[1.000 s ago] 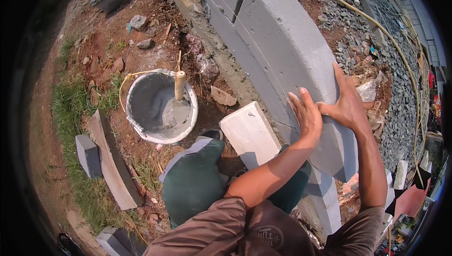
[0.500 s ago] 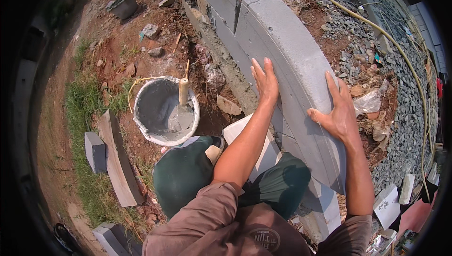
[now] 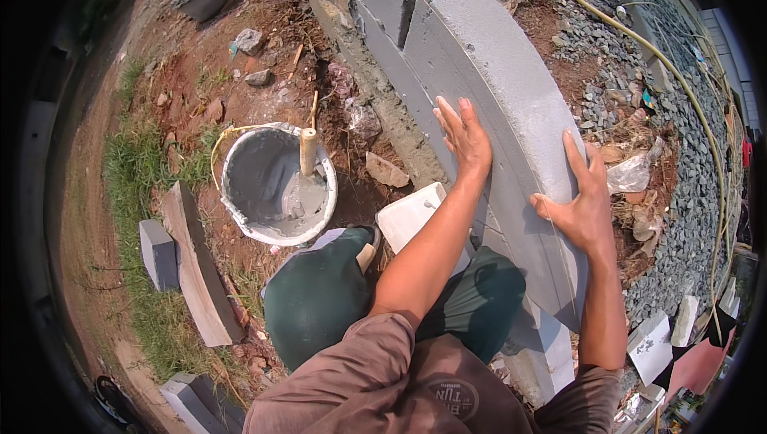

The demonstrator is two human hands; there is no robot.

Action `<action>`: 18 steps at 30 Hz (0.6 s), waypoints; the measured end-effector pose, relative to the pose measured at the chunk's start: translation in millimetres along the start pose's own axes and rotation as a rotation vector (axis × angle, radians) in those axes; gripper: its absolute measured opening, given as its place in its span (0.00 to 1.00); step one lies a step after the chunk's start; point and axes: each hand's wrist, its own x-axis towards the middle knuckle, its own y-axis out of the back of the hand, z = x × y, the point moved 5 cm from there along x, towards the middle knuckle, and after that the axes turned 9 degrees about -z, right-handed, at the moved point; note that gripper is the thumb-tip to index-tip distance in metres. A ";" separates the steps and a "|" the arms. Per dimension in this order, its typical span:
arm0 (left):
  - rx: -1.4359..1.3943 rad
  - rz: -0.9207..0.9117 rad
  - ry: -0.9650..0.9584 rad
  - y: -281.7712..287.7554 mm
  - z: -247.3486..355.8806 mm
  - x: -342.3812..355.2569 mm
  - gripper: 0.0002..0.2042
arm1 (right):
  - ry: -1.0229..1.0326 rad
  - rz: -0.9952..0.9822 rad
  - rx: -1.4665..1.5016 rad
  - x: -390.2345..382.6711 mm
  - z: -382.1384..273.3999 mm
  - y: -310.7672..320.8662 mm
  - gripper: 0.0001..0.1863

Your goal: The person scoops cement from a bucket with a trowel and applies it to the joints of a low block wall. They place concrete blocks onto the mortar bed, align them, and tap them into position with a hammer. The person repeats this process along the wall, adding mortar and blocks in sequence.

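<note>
Grey concrete makes up the one long kerb block point(image 3: 511, 114) that runs from the upper middle of the frame down to the lower right. Two hands are laid flat on it with fingers spread wide and nothing held: the left hand point(image 3: 462, 137) on its side face, the right hand point(image 3: 582, 209) over its top edge. One bucket point(image 3: 240, 222) of wet grey mix is seen at centre left, with one wooden handle point(image 3: 307, 151) standing in it. One yellow hose point(image 3: 679, 75) is seen at upper right.

Bright sunlight, sharp focus, dark fisheye rim
</note>
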 end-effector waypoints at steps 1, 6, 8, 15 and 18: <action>0.010 -0.012 -0.005 -1.9 -0.5 -1.6 0.43 | 0.004 0.008 -0.004 -1.1 1.1 0.8 0.54; 0.026 -0.038 0.015 -6.0 7.2 -1.0 0.43 | -0.038 0.012 0.029 1.7 2.1 2.1 0.54; 0.012 -0.020 -0.013 -0.3 7.1 8.3 0.43 | 0.012 0.045 -0.029 5.3 -1.9 0.3 0.54; 0.029 -0.062 -0.009 -3.0 4.7 -0.6 0.43 | -0.009 0.012 -0.010 1.4 -2.4 1.4 0.54; 0.033 -0.031 0.010 2.7 4.3 10.9 0.43 | 0.015 0.019 0.017 9.9 -6.1 -2.1 0.54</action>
